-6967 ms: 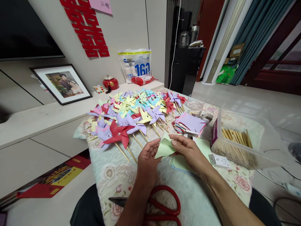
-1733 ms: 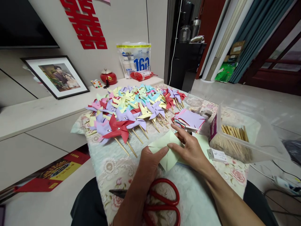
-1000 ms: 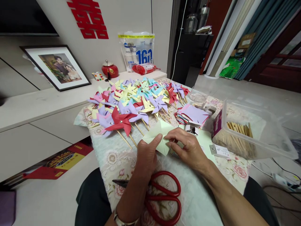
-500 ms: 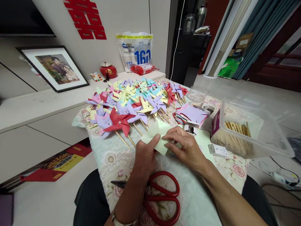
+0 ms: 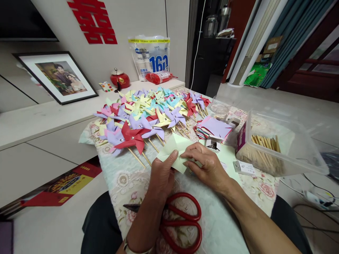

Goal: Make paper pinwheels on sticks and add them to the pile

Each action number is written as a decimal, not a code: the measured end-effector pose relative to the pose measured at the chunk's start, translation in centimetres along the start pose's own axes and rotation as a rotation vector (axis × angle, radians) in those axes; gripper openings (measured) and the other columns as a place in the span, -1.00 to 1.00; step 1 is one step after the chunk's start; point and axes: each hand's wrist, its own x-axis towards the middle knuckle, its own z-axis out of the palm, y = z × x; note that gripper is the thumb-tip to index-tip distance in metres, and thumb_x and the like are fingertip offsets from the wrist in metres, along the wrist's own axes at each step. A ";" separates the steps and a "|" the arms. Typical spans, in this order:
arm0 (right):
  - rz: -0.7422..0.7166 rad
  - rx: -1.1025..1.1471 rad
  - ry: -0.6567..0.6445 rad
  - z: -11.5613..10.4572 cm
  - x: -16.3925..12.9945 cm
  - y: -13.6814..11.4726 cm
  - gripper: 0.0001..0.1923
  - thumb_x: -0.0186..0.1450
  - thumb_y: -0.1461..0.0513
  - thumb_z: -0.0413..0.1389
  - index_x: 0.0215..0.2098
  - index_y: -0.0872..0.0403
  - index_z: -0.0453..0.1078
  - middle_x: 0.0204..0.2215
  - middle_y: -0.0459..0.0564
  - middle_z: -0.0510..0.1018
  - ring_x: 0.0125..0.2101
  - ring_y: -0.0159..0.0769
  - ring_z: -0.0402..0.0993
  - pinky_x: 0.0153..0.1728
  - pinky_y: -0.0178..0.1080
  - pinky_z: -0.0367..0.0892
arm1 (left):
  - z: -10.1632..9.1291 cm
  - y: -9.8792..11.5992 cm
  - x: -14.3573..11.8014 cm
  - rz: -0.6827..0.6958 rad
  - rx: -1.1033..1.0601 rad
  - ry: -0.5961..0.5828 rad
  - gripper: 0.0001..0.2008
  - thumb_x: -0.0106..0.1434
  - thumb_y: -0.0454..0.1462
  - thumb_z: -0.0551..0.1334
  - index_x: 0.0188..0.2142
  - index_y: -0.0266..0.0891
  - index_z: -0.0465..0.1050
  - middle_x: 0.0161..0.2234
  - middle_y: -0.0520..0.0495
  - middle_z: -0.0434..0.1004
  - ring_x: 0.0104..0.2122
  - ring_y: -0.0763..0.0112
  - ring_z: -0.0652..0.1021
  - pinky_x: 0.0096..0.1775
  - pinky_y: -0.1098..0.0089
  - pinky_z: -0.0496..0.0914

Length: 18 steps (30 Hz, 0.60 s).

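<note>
My left hand [image 5: 162, 174] and my right hand [image 5: 208, 165] both pinch a pale green square of paper [image 5: 175, 148], creased along its diagonals, just above the flowered tablecloth [image 5: 124, 180]. The left thumb lies on the sheet's middle and the right fingers meet it from the other side. Red-handled scissors [image 5: 182, 225] lie shut on the cloth under my left forearm. A big heap of paper pinwheels on wooden sticks [image 5: 148, 118] in red, purple, yellow, blue and pink lies beyond my hands.
A stack of coloured paper squares [image 5: 215, 127] lies right of the pinwheels, with more green sheets [image 5: 230, 155] beneath my right hand. A clear plastic box of wooden sticks [image 5: 267, 151] stands at the right, beside a small white box [image 5: 245, 167]. A glass jar [image 5: 221, 109] stands behind.
The paper was folded into a triangle and held up, then opened out flat. Since half a second ago my hands have only shifted slightly on the sheet.
</note>
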 end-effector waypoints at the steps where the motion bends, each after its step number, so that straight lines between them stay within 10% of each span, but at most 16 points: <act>1: 0.001 0.001 0.002 0.0 0.0 0.0 -0.71 0.29 0.45 0.16 -0.07 0.07 0.50 -0.23 0.04 0.51 -0.20 -0.23 0.47 -0.21 -0.20 0.40 | 0.0 0.0 -0.1 0.003 0.001 0.001 -0.49 -0.01 -0.24 0.51 -0.04 -0.34 0.55 -0.17 -0.19 0.69 -0.16 0.16 0.64 -0.12 0.29 0.49; 9: 0.087 0.018 0.053 0.0 0.1 -0.5 -0.87 0.35 0.34 0.14 -0.16 0.09 0.51 -0.33 0.01 0.51 -0.30 -0.27 0.45 -0.27 -0.24 0.34 | 0.5 0.9 -0.3 0.080 0.049 0.116 -0.58 0.01 -0.24 0.49 -0.13 -0.39 0.60 -0.19 -0.21 0.70 -0.11 0.08 0.64 -0.09 0.29 0.51; 13: 0.421 0.087 0.068 -0.3 0.3 -0.8 -0.76 0.39 0.16 0.12 -0.42 0.08 0.42 -0.54 -0.11 0.43 -0.50 -0.35 0.32 -0.44 -0.29 0.20 | 0.6 1.0 0.0 0.186 0.025 0.252 -0.67 0.01 -0.27 0.47 -0.19 -0.34 0.62 -0.18 -0.19 0.70 -0.03 0.05 0.61 -0.06 0.30 0.51; 18: 0.735 0.380 -0.213 -0.2 0.5 -1.1 -0.57 0.41 -0.03 0.01 -0.39 0.09 0.47 -0.61 -0.11 0.45 -0.55 -0.36 0.36 -0.49 -0.30 0.17 | 0.9 1.2 -0.2 0.225 0.040 0.308 -0.67 0.05 -0.26 0.46 -0.18 -0.35 0.62 -0.17 -0.19 0.70 -0.07 0.07 0.63 -0.10 0.30 0.52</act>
